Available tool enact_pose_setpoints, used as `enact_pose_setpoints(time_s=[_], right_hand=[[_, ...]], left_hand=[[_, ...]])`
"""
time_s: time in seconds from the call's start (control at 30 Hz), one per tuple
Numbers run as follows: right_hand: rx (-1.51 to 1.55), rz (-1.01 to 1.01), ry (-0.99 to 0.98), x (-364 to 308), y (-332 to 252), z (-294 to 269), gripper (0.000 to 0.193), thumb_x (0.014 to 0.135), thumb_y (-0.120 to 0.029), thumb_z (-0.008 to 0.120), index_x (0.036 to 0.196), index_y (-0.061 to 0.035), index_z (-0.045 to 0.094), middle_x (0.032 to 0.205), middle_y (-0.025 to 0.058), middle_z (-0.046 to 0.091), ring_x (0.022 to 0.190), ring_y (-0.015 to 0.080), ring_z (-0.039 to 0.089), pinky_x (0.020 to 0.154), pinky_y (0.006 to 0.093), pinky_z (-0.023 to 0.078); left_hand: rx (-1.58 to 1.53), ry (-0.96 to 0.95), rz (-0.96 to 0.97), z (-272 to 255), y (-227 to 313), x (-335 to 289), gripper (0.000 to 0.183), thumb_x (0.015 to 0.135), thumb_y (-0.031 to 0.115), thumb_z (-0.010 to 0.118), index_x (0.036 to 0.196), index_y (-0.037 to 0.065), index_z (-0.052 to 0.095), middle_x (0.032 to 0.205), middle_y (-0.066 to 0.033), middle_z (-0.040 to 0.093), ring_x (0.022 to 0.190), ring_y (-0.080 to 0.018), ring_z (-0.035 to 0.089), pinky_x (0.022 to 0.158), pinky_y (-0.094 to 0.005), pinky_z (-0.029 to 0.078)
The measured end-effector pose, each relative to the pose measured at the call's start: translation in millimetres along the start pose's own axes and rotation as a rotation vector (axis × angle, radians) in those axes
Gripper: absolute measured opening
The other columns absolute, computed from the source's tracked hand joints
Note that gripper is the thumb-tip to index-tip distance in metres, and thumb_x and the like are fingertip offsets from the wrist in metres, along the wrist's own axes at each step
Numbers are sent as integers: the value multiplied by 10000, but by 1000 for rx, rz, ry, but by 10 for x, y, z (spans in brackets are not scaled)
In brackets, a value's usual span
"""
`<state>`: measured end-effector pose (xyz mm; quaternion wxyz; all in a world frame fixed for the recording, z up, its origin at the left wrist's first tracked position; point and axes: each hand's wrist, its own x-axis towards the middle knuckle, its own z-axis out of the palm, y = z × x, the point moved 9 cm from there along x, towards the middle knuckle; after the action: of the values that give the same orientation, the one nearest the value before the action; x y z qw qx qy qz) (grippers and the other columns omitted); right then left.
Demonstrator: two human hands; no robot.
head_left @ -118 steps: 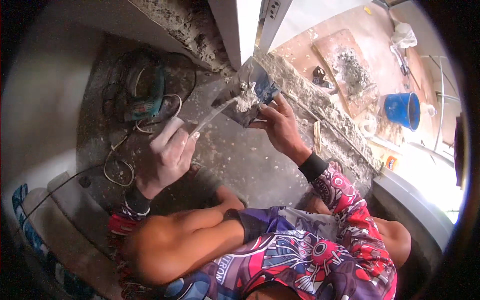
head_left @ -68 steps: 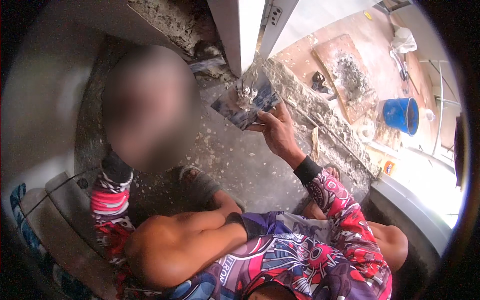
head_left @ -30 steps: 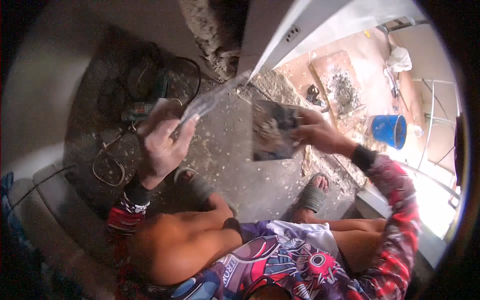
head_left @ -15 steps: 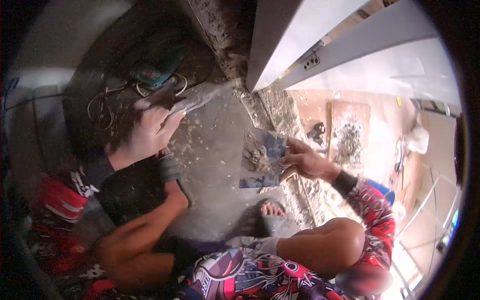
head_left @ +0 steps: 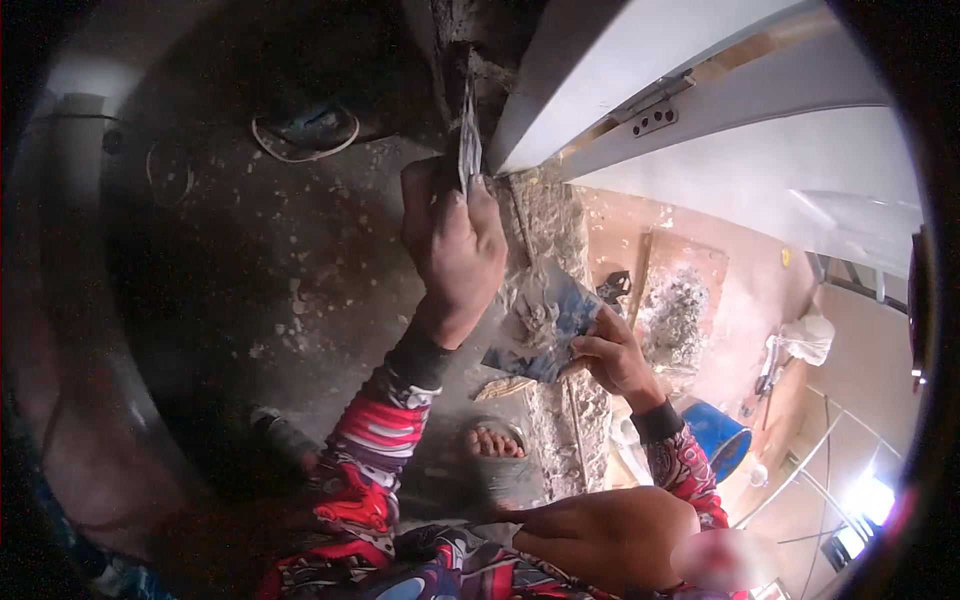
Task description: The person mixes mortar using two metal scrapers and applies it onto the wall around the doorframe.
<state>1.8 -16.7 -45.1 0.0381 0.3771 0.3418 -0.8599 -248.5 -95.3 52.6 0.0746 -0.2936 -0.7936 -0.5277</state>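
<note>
My left hand is closed round the handle of a putty knife. The knife's thin grey blade points away from me, its tip at the rough wall edge beside the white door frame; whether it touches is unclear. Lower and to the right, my right hand pinches the right side of a flat dark mortar plate. A lump of wet grey mortar lies on the plate's left half. The plate is held over the rough threshold strip.
A green power tool with a white cord lies on the dark floor at the far left. On the right are a board bearing a mortar heap, a blue bucket and a white bag. My sandalled foot is below the plate.
My left hand has swung right with the putty knife, bringing the blade to the wall edge. The plate has turned slightly and stays in my right hand. The view has shifted.
</note>
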Motion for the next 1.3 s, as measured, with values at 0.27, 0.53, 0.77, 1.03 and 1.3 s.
enact_pose_setpoints(time_s=[0.27, 0.53, 0.77, 1.03, 1.3], right_hand=[[90, -49, 113, -305, 102, -72, 572, 877, 72, 540, 1419, -1, 370, 1187, 160, 627, 962, 269, 696, 741, 414, 640], [130, -59, 108, -232, 135, -61, 550, 876, 87, 545, 1396, -6, 393, 1190, 153, 630, 974, 276, 695, 760, 428, 636], [83, -36, 92, -155, 93, 7, 571, 871, 75, 562, 1408, -3, 384, 1239, 155, 607, 1041, 272, 674, 795, 442, 627], [63, -34, 60, -122, 48, 82, 597, 866, 77, 552, 1430, -6, 375, 1267, 151, 602, 1075, 289, 661, 857, 436, 595], [65, -26, 44, -233, 64, 29, 640, 859, 93, 544, 1463, -4, 356, 1357, 149, 550, 1150, 288, 621, 950, 437, 552]], left_hand=[[7, 105, 226, 208, 167, 56, 244, 825, -27, 618, 1065, 0, 584, 1016, -184, 558, 873, -382, 583, 692, -460, 478], [-28, 102, 242, 164, 186, 117, 307, 749, -27, 659, 1052, 18, 639, 1099, -166, 603, 948, -368, 602, 782, -433, 514], [-138, 139, 230, -68, 107, 57, 367, 768, -49, 658, 1128, 25, 658, 1040, -141, 623, 891, -317, 607, 756, -390, 511], [-43, 158, 148, -45, 120, 183, 302, 731, -68, 631, 1018, 24, 634, 1028, -160, 609, 853, -350, 605, 693, -421, 498], [-98, 129, 152, 3, 235, 165, 298, 731, 7, 675, 1023, 64, 649, 1103, -131, 616, 941, -348, 615, 761, -414, 528]])
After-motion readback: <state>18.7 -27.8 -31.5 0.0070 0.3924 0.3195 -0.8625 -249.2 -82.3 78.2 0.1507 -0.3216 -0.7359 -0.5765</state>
